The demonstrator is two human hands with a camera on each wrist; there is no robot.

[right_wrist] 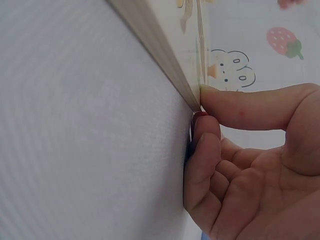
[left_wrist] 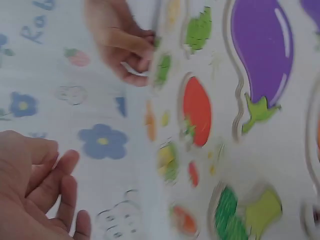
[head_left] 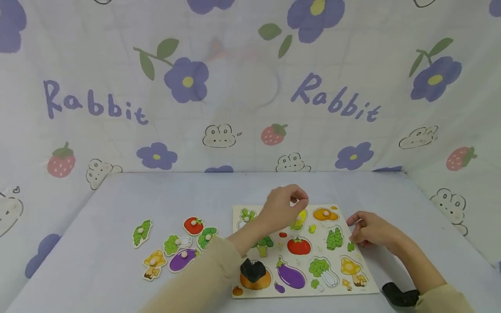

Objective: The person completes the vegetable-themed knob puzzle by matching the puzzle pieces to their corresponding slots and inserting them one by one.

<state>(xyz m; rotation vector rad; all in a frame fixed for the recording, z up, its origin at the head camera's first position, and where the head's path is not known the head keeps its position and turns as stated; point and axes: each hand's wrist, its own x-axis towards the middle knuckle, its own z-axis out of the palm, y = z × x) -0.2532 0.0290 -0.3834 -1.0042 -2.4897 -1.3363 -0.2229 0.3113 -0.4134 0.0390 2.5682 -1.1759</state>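
A white vegetable puzzle board [head_left: 274, 293] lies flat on the table, with pictures of a tomato [head_left: 299, 246], an eggplant [head_left: 291, 276] and other vegetables. My left hand [head_left: 285, 206] hovers over its far part, fingers loosely bent. In the left wrist view, nothing shows between that hand's thumb and fingers [left_wrist: 67, 190]. At the board's right edge, my right hand [head_left: 372, 228] pinches the rim between thumb and fingertips; the right wrist view shows the thumb [right_wrist: 250, 107] against the edge. Knobbed potato piece [head_left: 325, 214] sits in the board's far right corner.
Left of the board lie several loose knobbed pieces, among them a tomato [head_left: 193, 225], an eggplant [head_left: 183, 261], a mushroom [head_left: 154, 264] and a green leafy one [head_left: 141, 234]. Behind the table hangs a printed cloth [head_left: 242, 108]. My left forearm covers part of the board.
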